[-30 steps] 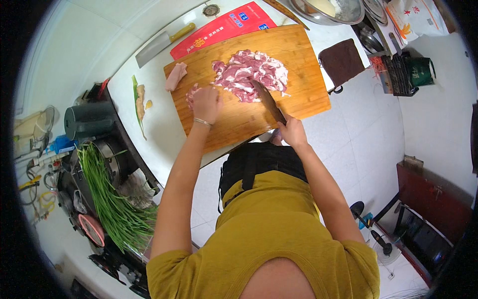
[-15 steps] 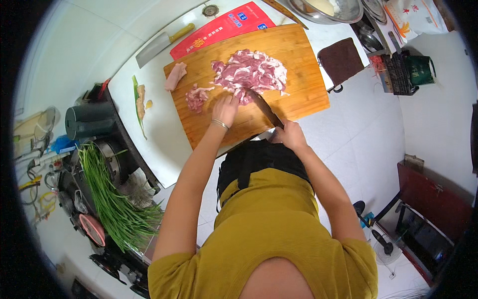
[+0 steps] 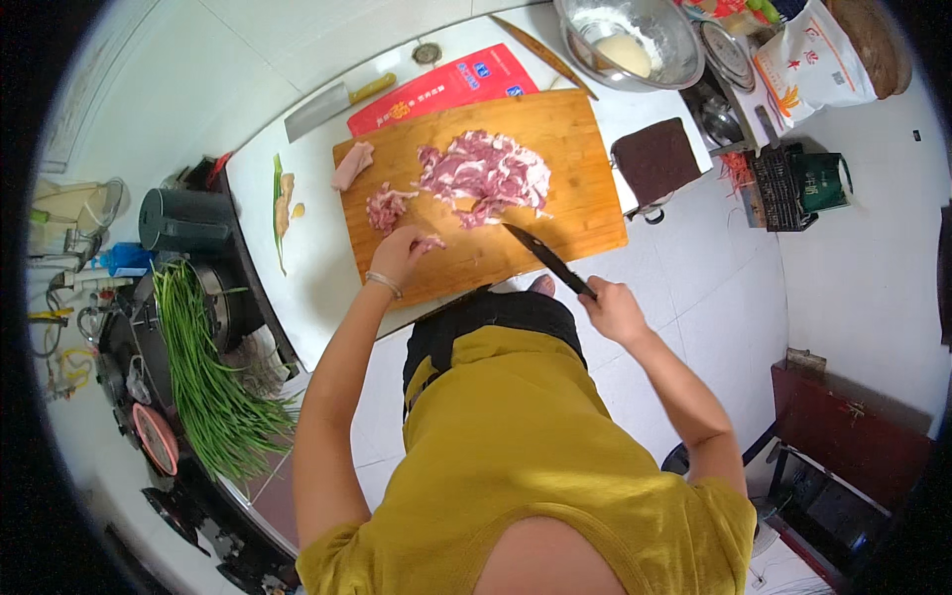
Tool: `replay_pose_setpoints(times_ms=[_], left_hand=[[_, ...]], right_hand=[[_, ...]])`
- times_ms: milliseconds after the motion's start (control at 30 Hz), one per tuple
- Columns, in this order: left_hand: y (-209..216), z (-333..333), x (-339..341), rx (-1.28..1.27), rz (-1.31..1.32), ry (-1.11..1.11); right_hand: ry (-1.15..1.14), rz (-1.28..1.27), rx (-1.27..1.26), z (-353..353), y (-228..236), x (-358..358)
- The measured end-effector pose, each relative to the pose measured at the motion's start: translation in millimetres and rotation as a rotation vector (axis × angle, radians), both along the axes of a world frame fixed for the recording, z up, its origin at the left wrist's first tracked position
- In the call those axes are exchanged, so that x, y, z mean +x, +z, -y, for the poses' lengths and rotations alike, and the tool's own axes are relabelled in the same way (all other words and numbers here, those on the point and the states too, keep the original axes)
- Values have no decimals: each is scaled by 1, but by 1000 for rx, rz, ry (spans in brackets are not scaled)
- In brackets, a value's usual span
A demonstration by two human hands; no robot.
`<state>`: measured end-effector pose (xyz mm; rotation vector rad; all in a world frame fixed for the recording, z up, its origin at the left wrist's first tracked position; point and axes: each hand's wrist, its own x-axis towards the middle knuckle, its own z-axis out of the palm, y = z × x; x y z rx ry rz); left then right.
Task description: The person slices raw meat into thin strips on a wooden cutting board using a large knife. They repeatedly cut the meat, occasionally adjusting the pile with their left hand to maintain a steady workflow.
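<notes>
A wooden cutting board [image 3: 575,178] lies in front of me on a white tabletop. Sliced raw meat [image 3: 486,167] with pale fat is heaped at its middle. To the left sit a smaller heap of meat pieces [image 3: 385,209] and a pale pink chunk [image 3: 353,166]. My left hand [image 3: 399,256], below the smaller heap, pinches a strip of meat [image 3: 430,242] near the board's surface. My right hand [image 3: 617,310] grips the handle of a dark-bladed knife [image 3: 543,254]. The knife's tip points at the lower edge of the big heap.
Behind the board lie a cleaver [image 3: 315,111], a red flat package [image 3: 441,91] and a metal bowl [image 3: 682,61] holding dough [image 3: 625,57]. A dark brown cloth [image 3: 654,159] rests at right. Ginger [image 3: 286,203] and a green onion [image 3: 278,223] lie left, above long green chives [image 3: 203,377].
My left hand has moved left, away from the big heap, with a strip of meat in it. My right hand has drawn the knife right and back from the heap. The view has shifted.
</notes>
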<state>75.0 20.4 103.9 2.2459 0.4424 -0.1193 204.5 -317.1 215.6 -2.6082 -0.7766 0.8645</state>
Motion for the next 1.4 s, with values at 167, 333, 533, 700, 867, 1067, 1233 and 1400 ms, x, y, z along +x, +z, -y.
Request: replay_pose_setpoints(times_ms=[167, 333, 533, 700, 867, 1067, 1233, 1400], left_hand=[[-11, 2, -3, 81, 309, 72], [-51, 22, 15, 102, 260, 31], [-59, 44, -15, 492, 228, -76], [-62, 35, -5, 476, 313, -218], [-102, 40, 3, 394, 145, -301], [-109, 31, 12, 481, 242, -304], [-112, 24, 15, 379, 148, -346], [-108, 24, 6, 352, 265, -327]], right_hand=[[-39, -64, 64, -26, -14, 1], [-31, -30, 25, -38, -45, 0], [-54, -48, -8, -59, -76, -19], [-29, -38, -72, -98, -98, -30], [-5, 24, -144, -125, -113, -40], [-78, 72, -146, -138, -128, -51], [-81, 62, -168, -141, -136, -51], [7, 18, -232, -159, -141, -44]])
